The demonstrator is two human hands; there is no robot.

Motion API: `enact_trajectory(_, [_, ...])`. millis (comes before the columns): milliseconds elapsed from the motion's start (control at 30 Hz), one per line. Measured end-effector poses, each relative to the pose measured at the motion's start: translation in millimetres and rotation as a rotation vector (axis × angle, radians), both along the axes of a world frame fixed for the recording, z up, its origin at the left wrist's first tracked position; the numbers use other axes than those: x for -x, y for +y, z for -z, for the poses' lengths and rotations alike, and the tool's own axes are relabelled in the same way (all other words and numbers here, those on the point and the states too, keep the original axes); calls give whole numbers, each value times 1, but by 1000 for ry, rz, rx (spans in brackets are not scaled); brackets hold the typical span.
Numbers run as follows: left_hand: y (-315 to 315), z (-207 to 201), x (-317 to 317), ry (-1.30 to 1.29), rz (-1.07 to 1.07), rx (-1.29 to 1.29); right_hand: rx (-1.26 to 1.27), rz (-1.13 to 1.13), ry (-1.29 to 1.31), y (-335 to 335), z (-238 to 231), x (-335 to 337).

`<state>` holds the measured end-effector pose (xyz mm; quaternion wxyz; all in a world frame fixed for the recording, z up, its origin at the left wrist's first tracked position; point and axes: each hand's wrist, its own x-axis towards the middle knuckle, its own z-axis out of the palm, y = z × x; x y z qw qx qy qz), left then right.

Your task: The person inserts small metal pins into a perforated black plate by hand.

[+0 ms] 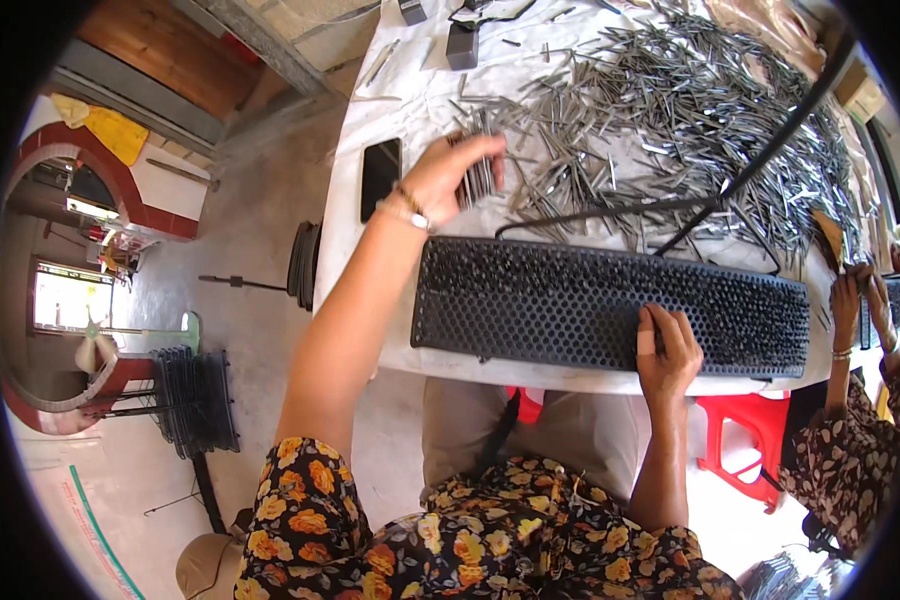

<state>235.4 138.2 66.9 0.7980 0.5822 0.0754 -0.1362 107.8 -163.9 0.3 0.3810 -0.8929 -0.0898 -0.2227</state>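
Observation:
A long black perforated tray lies along the near edge of the table. Short dark pieces fill its holes in the far rows and toward the right end; many holes at near left show bare. My left hand, slightly blurred, is closed around a bundle of thin grey sticks beyond the tray's left end. My right hand rests on the tray's near side, right of middle, its fingers bent together and one wrapped with tape. What those fingertips hold, if anything, is too small to make out.
A big pile of loose grey sticks spreads over the far right table. A black phone and a dark block lie on the left side. Black bars cross behind the tray. Another person's hands work at right, near a red stool.

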Motion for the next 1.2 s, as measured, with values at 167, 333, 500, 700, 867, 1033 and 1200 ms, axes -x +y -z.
enact_trajectory(167, [-48,-1,115,99,45,195,-687,-190,429,20,-38,21])
enact_trajectory(333, [-78,16,179,172,-37,331,-596,-514,598,44,-43,13])
enact_trajectory(500, [-95,27,215,190,29,311,-761,-568,716,47,-36,26])
enact_trajectory(700, [-105,43,235,299,26,370,-783,-396,751,42,-28,50])
enact_trajectory(867, [-107,50,239,275,58,361,-738,-256,504,33,-27,44])
enact_trajectory(1033, [-108,47,235,250,24,429,-603,-229,259,48,-38,12])
enact_trajectory(1200, [-109,58,230,364,-43,429,-496,-293,132,64,-18,-25])
